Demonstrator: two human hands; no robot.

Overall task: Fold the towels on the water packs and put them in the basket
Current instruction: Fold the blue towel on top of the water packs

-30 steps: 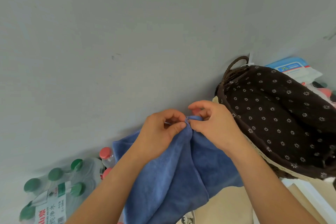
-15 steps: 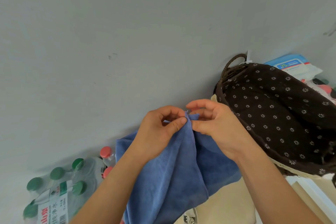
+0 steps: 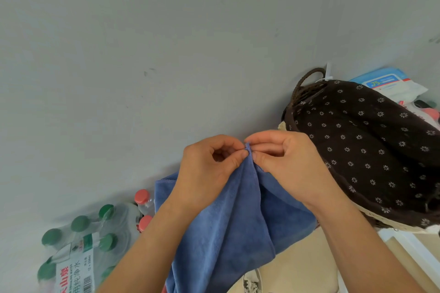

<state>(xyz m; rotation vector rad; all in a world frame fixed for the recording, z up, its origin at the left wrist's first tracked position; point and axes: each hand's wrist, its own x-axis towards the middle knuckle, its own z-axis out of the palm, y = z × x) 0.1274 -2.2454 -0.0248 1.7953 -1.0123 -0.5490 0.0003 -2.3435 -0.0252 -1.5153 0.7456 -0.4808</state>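
Observation:
A blue towel (image 3: 228,228) hangs in front of me, lifted off the surface. My left hand (image 3: 209,169) and my right hand (image 3: 285,159) pinch its top edge side by side, thumb against forefinger, with their fingertips almost touching. The cloth drapes down in folds below both wrists. To the right stands the wicker basket (image 3: 307,83) with a dark brown flowered lining, and its inside looks empty. At the lower left is a shrink-wrapped water pack (image 3: 81,245) with green caps, partly hidden behind my left forearm.
A grey wall fills the upper view. Bottles with pink caps (image 3: 142,196) stand between the green-capped pack and the towel. A blue-and-white packet (image 3: 390,83) lies behind the basket. A beige surface (image 3: 302,266) with a white edge shows under the towel at the lower right.
Both hands have raised the towel's top edge slightly and brought their pinching fingertips closer together. The towel hangs much as before.

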